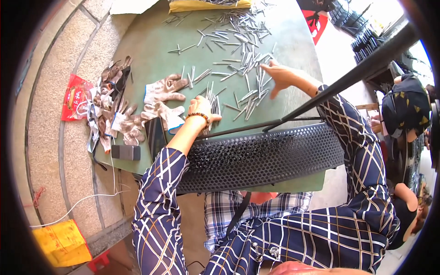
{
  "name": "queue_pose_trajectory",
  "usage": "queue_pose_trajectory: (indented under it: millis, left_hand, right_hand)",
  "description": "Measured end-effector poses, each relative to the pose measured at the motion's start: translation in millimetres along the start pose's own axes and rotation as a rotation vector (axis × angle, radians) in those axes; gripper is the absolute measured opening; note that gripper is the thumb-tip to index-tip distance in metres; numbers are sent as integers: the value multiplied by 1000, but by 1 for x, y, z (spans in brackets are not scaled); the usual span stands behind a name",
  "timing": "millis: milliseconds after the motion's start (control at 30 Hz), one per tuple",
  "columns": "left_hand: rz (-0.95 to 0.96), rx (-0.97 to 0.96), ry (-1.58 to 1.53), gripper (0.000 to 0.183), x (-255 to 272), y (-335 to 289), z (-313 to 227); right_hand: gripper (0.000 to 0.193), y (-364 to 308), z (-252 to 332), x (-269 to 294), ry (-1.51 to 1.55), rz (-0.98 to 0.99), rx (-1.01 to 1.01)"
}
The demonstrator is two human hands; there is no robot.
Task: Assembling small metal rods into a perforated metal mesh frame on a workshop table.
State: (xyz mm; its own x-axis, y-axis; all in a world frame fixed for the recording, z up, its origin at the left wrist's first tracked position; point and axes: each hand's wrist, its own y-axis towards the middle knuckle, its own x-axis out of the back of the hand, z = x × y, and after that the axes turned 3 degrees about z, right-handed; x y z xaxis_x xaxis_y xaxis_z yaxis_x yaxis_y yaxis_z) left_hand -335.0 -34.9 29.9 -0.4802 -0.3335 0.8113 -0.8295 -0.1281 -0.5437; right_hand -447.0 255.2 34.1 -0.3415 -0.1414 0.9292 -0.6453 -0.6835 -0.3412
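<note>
From the head view, here's the green table (149, 52), its middle and far edge strewn with slim metal pieces (247, 48), thickest from the centre up toward the far edge. The left hand (198, 109) is down left of centre, fingers curled beside a tight bunch (211, 97) of those pieces, thumb stretched to the right; whether it's clamped on any, I can't tell. And the right hand (280, 77), over toward the right edge, has thumb and fingers well apart, nothing between them, at the right side of the scatter.

Along the near edge runs a black mesh tray (316, 144), small dark bits (229, 156) heaped in its left and middle parts, and a black bar (341, 73) slants across from upper right. Over to the left edge: a pile of gloves (120, 120), two more gloves (160, 91) just left of the left hand, then a phone (156, 137) and a black box (126, 152) by the near left corner. At the far edge, a yellow tray (208, 6).
</note>
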Motion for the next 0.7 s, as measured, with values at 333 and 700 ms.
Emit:
queue_pose_trajectory:
  millis: [333,700]
  left_hand:
    - [-97,-220,8,77,-10,19,0]
    - [-120,-196,-54,79,-16,16,1]
  right_hand:
    - [55,41,48,-19,137,99,48]
    - [35,96,122,-14,324,-117,293]
